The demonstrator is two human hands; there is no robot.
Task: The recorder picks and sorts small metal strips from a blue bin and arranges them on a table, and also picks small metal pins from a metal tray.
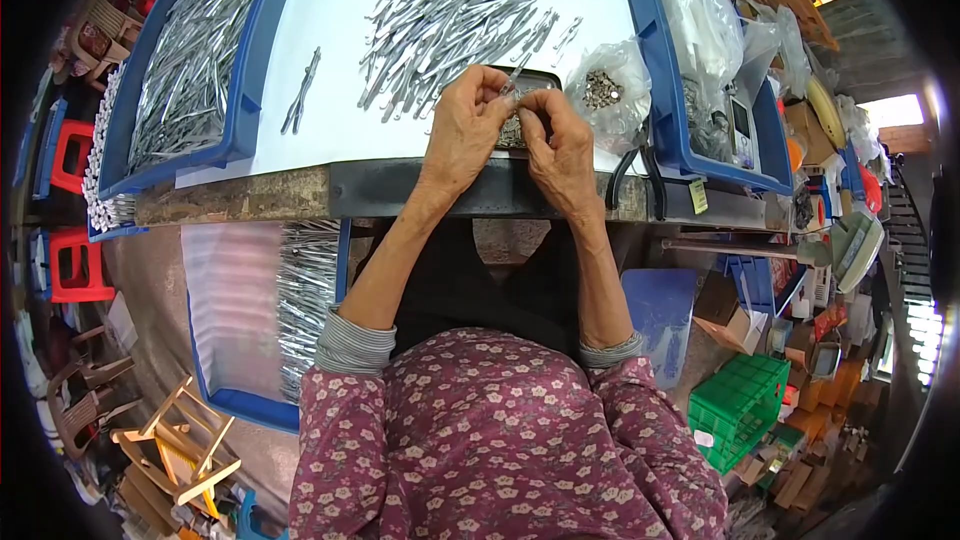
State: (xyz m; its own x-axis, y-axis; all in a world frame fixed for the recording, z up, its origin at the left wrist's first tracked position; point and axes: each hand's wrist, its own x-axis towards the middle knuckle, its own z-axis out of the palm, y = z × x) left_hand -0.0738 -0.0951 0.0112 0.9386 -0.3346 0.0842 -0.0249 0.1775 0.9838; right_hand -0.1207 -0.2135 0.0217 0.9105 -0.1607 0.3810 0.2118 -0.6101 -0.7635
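My left hand (462, 130) and my right hand (560, 145) meet over the front edge of the white worktable (330, 10). Together they pinch a thin silvery metal piece (518, 73) that sticks up between the fingertips. Under the hands lies a small dark tray (545, 80), mostly hidden. A loose heap of similar metal pieces (450, 15) lies just beyond the hands. One joined pair of pieces (301, 90) lies alone to the left. A clear bag of small round metal parts (603, 90) sits right of my right hand.
A blue bin of metal pieces (190, 60) stands at the left, another blue bin with plastic bags (700, 50) at the right. Black-handled pliers (640, 175) hang at the table edge. Below are a blue tray of pieces (300, 290), red stools (75, 265) and a green crate (740, 405).
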